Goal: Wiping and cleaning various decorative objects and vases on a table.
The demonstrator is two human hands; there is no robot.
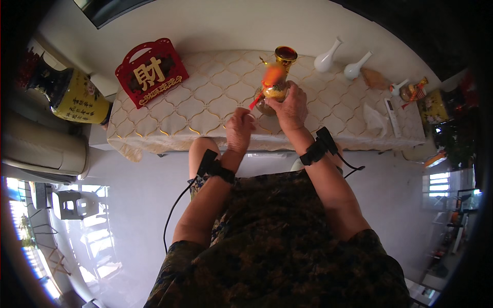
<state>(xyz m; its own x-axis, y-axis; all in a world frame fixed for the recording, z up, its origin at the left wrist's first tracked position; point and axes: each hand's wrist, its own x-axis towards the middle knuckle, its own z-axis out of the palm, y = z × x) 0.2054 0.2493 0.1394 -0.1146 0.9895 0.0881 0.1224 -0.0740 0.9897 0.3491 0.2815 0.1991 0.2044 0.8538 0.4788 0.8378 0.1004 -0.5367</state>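
Before me on a patterned tablecloth point(215, 104) stands a gourd-shaped ornament point(274, 92) of glassy gold and brown, with an orange-red top that is blurred. My right hand point(291, 106) grips its right side, thumb across the front. A red tassel point(254, 103) hangs at its left. My left hand point(239, 125) is just left of and below the tassel, its fingers curled; whether they pinch anything cannot be told. Close behind the gourd is a gold vase with a dark red mouth point(285, 54), its lower part hidden.
A red decorative holder point(152, 73) stands at the table's left. White narrow-necked vases point(327, 57), a crumpled tissue point(375, 119), a white strip-like object point(392, 117) and a small gourd ornament point(414, 91) are at the right. A large yellow and dark vase point(79, 98) flanks the table's left end.
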